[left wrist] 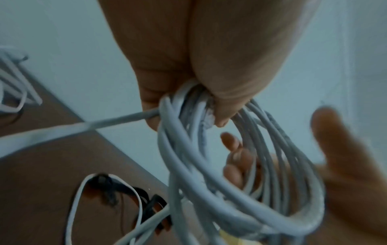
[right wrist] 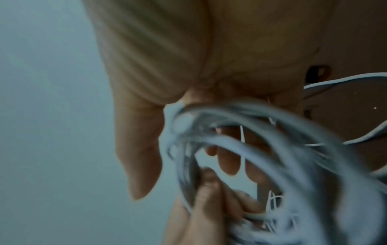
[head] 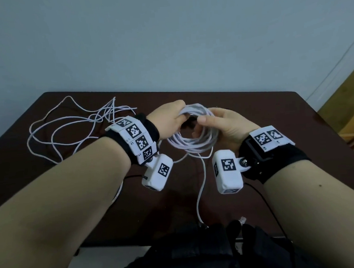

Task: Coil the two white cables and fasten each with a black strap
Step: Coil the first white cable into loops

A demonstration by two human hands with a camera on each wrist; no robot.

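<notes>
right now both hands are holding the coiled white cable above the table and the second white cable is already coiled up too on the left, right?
Not quite. Both the left hand and right hand do hold the coiled white cable above the table, but the second white cable is not coiled: the head view shows it sprawled in loose, tangled loops on the left.

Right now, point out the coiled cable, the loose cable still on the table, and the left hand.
coiled cable [head: 195, 142]: head view, on the lower arc of the bundled loops.
loose cable [head: 54, 128]: head view, on a strand lying on the table's left part.
left hand [head: 167, 116]: head view, on its back.
</notes>
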